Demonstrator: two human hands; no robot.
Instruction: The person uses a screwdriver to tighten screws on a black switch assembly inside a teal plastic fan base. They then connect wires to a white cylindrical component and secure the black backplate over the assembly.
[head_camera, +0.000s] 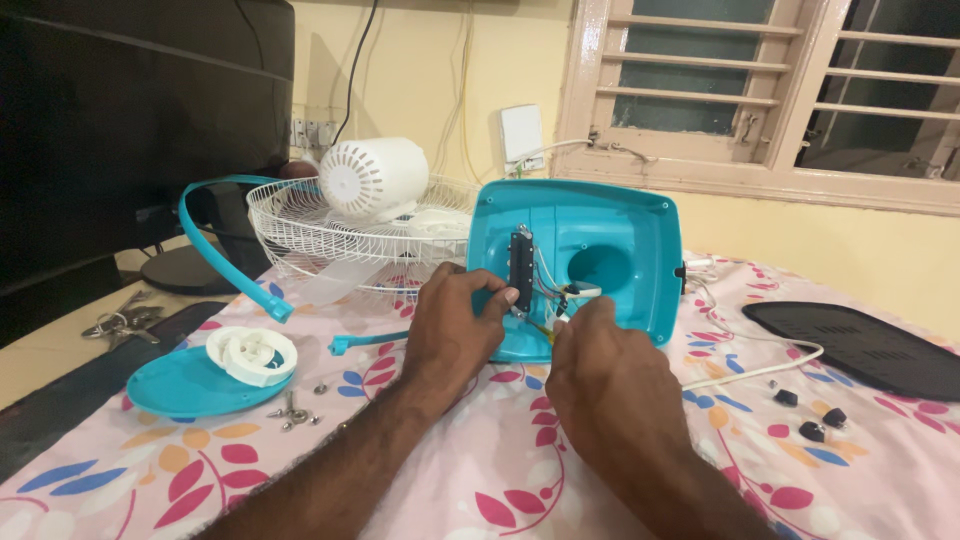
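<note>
With loose screws (293, 410) already out, the left hand (455, 325) pinched the black switch block (521, 272) while the right hand (605, 375) pinched wires inside the opened teal fan base (625, 235).

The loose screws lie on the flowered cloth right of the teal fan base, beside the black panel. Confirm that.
Not right. The head view shows the loose screws on the flowered cloth left of the teal fan base, beside the teal disc. By the black panel lie small black caps instead.
</note>
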